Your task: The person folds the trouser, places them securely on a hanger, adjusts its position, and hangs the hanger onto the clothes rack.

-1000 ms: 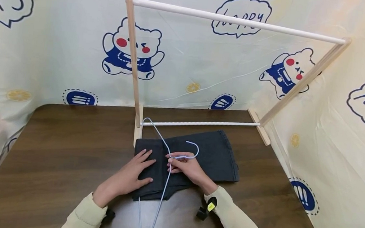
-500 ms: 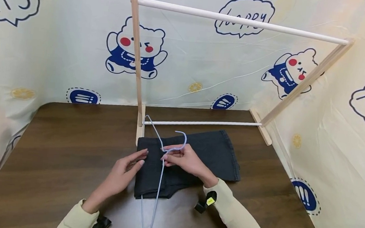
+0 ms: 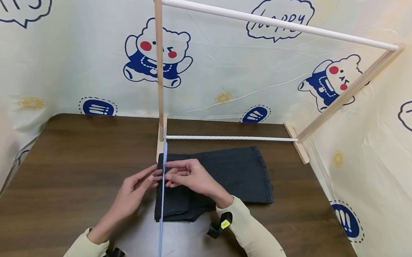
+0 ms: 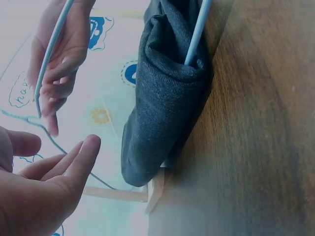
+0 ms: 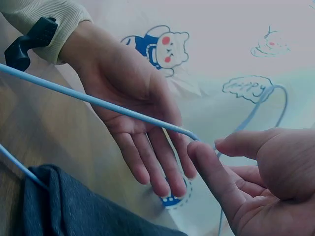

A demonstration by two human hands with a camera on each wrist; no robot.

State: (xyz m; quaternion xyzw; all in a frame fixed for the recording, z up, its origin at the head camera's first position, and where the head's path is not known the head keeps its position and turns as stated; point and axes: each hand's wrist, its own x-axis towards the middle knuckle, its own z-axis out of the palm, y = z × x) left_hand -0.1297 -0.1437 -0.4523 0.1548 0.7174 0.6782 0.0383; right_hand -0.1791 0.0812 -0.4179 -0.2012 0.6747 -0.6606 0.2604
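Observation:
Folded dark trousers lie on the table. A pale blue wire clothes hanger stands on edge at their left end, seen nearly edge-on from the head. Its lower bar passes inside the fold of the trousers, as the left wrist view shows. My right hand pinches the hanger near the base of its hook; thumb and forefinger meet there in the right wrist view. Opposite it, my left hand is held with loose, spread fingers beside the hanger. In the right wrist view its palm faces up, holding nothing.
Behind the trousers stands a wooden rack with a white top rail and a white lower rail. Its left foot reaches close to the trousers and hanger. A printed curtain surrounds the brown table.
The hanger has swung up from lying slanted over the trousers to standing on edge. My right hand moved left with it; my left hand lifted off the trousers and drew back.

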